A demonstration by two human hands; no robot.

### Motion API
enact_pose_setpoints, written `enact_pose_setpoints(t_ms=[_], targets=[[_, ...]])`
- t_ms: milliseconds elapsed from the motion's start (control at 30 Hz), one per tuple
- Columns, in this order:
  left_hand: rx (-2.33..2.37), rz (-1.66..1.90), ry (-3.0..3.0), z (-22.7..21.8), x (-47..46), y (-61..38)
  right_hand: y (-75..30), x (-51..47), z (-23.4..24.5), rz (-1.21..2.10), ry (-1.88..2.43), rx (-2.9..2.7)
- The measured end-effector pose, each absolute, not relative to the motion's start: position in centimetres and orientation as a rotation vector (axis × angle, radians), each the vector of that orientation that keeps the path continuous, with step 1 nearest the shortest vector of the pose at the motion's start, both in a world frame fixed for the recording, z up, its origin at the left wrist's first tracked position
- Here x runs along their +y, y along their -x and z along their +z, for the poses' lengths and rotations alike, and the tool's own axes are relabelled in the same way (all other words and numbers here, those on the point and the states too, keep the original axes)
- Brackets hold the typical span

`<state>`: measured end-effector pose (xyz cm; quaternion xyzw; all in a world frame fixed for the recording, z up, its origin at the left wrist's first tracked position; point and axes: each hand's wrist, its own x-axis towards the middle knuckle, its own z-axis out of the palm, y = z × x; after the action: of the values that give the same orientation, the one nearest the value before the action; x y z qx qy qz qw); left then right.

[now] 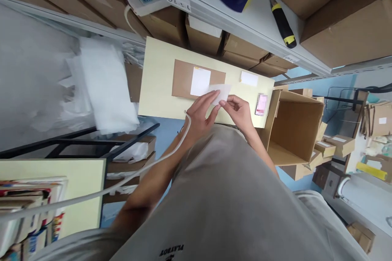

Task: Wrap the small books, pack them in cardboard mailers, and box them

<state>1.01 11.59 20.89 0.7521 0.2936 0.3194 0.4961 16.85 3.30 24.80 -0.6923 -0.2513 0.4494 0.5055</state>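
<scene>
Above the pale yellow table (pixel 159 106), a small white paper slip (pixel 224 91) is held between both hands. My left hand (pixel 200 110) has its fingers laid over the slip's left part, with the thumb at its lower edge. My right hand (pixel 240 112) pinches the slip's lower right edge between thumb and curled fingers. Just behind lies a flat brown cardboard package (pixel 183 78) bearing a white label (pixel 200 79); the slip overlaps that label's lower right corner in view. Whether the slip has a peel-off backing cannot be made out.
Another white slip (pixel 249 78) and a phone (pixel 261 104) lie on the table's right side. An open cardboard box (pixel 290 126) stands at its right end. A shelf overhead carries a black-and-yellow cutter (pixel 283 23). White packing sheets (pixel 105 83) hang at left. A white cable (pixel 147 167) crosses my left arm.
</scene>
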Motion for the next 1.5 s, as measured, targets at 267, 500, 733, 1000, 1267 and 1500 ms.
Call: enact_pose_setpoints(t_ms=[267, 500, 733, 1000, 1267, 1500], targets=[[0.695, 0.756, -1.620, 22.1, 13.2, 0.8, -15.2, 3.3, 27.4, 1.100, 1.630, -0.661], [0.681, 0.779, -1.579, 21.8, 14.0, 2.1, -13.2, 3.9, 27.4, 1.066, 1.656, -0.634], [0.671, 0.781, -1.571, 21.4, 14.9, 3.1, -11.8, 4.7, 27.9, 1.076, 1.697, -0.598], [0.582, 0.794, -1.692, 22.8, 16.2, 4.4, -10.7, 5.4, 27.8, 1.041, 1.706, -0.603], [0.599, 0.822, -1.648, 22.7, 16.6, 4.9, -10.1, 5.4, 27.5, 1.032, 1.713, -0.661], [0.621, 0.793, -1.581, 22.8, 16.8, 5.6, -9.6, 5.7, 27.2, 1.008, 1.750, -0.778]])
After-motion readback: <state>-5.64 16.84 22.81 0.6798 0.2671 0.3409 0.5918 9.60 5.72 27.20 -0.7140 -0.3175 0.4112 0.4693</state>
